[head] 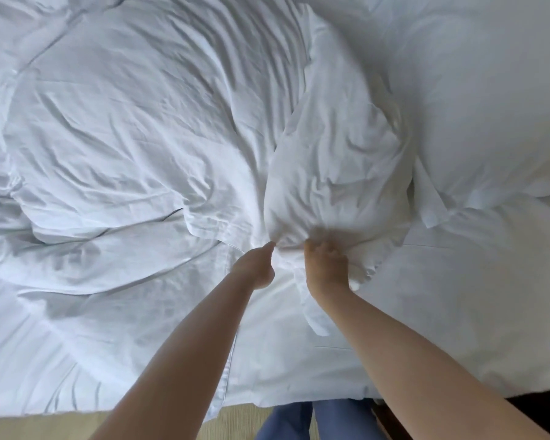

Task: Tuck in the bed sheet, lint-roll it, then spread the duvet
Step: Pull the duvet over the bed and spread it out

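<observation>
Fingers of your left hand (256,268) pinch a gathered fold of the white duvet (118,128), which lies rumpled to their left and beyond them across the bed. Just to the right, your right hand (326,268) curls its fingers into the bunched duvet edge. Right of those fingers lies smoother bed sheet (458,296).

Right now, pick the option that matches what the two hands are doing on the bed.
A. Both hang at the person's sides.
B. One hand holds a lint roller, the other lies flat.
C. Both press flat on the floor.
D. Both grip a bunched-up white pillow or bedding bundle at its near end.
D: the left hand and the right hand each have a grip on the near end of the puffy white bundle, on the bed sheet.
</observation>
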`<state>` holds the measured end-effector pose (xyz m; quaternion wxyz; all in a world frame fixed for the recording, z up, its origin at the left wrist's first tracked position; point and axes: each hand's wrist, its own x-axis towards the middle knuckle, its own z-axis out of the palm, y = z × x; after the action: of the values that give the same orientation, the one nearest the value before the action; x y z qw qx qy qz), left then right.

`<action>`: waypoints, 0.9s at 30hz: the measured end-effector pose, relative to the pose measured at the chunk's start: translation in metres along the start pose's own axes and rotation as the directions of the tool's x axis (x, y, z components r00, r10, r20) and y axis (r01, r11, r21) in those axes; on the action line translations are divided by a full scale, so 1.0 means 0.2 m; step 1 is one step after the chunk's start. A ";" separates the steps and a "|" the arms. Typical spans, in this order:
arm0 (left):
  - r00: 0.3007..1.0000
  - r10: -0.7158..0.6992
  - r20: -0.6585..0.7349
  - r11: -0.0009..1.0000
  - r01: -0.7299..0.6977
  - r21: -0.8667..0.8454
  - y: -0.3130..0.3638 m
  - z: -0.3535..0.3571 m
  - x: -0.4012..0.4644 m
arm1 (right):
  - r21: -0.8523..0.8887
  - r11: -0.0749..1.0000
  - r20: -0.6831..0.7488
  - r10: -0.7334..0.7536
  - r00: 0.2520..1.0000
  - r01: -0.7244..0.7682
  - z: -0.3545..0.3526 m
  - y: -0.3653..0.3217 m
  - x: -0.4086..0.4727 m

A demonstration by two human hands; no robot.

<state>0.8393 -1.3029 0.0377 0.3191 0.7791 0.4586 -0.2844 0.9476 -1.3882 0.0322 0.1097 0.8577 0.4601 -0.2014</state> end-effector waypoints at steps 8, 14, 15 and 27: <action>0.996 0.082 -0.032 0.997 -0.082 0.005 0.14 -0.20 -0.25 | 0.528 0.846 -0.185 0.198 0.963 -0.073 -0.55 0.24 -0.09; 0.972 0.211 -0.101 0.976 -0.215 -0.024 0.32 -0.40 -0.50 | 0.666 0.746 -0.308 0.307 0.901 -0.026 -1.04 0.33 -0.34; 0.965 0.238 -0.114 0.969 -0.243 -0.033 0.35 -0.44 -0.53 | 0.655 0.755 -0.321 0.303 0.897 -0.021 -1.10 0.33 -0.38; 0.877 0.450 -0.166 0.881 -0.467 -0.076 0.49 -0.47 -0.71 | 0.891 0.416 -0.405 0.551 0.730 0.180 -1.55 0.34 -0.63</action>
<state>0.8827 -1.3441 0.2246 0.3876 0.8644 0.2980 -0.1175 1.0175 -1.4046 0.3668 -0.5030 0.8407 0.1811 -0.0859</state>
